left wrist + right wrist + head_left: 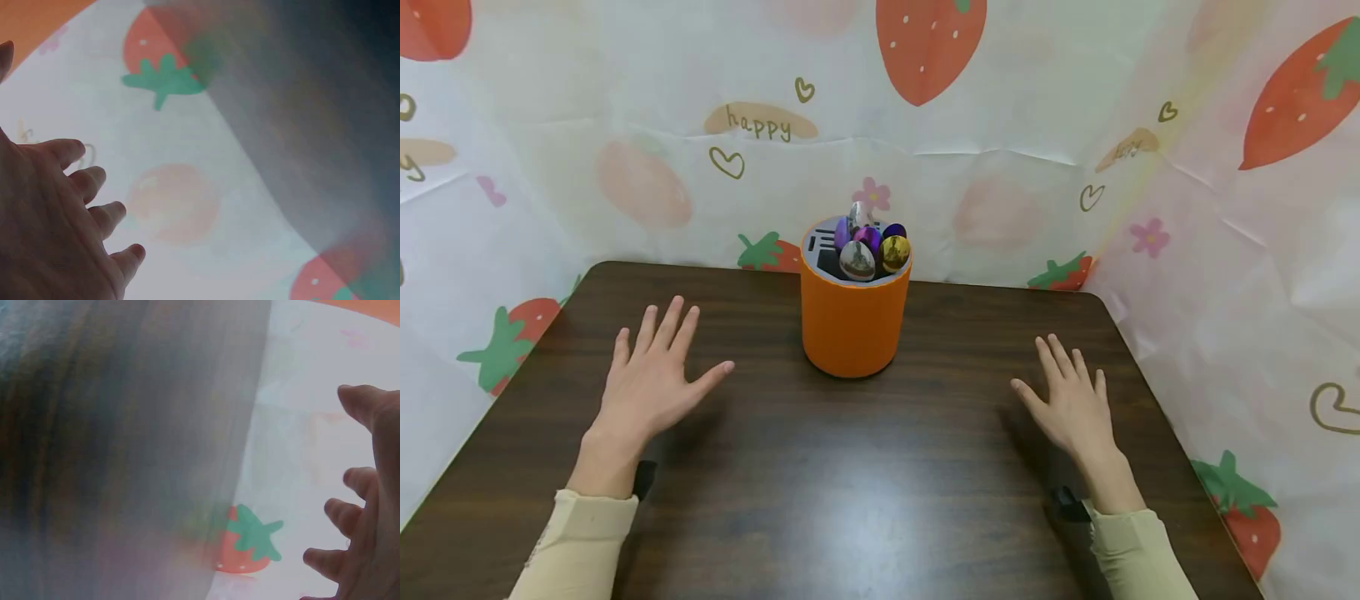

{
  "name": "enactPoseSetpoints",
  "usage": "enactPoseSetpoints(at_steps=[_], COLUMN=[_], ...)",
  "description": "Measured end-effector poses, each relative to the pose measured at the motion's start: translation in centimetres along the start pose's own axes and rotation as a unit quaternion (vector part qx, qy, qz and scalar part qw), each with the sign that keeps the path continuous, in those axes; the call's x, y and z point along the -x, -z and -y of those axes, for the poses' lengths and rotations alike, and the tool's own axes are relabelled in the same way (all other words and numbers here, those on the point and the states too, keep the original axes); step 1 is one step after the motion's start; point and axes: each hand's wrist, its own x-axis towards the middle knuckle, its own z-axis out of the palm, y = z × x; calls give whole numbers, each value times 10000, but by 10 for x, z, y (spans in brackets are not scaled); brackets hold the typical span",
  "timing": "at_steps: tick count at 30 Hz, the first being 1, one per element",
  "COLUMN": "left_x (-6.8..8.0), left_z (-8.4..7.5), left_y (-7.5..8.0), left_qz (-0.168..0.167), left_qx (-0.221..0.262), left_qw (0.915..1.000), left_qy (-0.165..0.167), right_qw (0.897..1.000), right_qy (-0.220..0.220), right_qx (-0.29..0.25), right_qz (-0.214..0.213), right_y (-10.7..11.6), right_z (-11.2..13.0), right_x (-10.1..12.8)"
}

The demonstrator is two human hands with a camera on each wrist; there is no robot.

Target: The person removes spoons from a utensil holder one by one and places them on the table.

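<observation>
Head view: an orange cylindrical holder [852,317] stands upright at the rear centre of the dark wooden table [820,500], its slotted top carrying shiny spoon bowls [872,246] in silver, purple and gold; the left hand [651,379] and right hand [1075,404] lie flat on either side, well apart from it, fingers spread wide, holding nothing. Left wrist view: the left hand [56,231] shows straight fingers against the strawberry-print backdrop [181,156]. Right wrist view: the right hand [365,519] has fingers extended beside the blurred table edge [125,456].

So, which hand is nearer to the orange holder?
Left. The left hand lies flat just left of the orange holder; the right hand rests farther off, to its right.
</observation>
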Motion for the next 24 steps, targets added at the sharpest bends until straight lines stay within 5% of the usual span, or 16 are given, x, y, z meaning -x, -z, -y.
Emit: enactPoseSetpoints(at_steps=[6,9,15,24], left_x=[-7,-14,-29,-58], left_z=[-15,-24,-43,-76], left_y=[15,24,40,54], left_qz=[-150,-305,-531,-570], left_qx=[122,152,234,89], left_qw=[9997,9990,9971,9946], left_qy=[-163,-289,-490,-868], right_qw=[9965,9847,9359,8672], right_qy=[306,667,1489,2120], right_qx=[-267,-730,-2146,-3905], right_qz=[-724,-1433,-2361,-2247], right_y=[10,14,26,46], right_z=[10,18,44,96], right_x=[-4,-8,-23,-53])
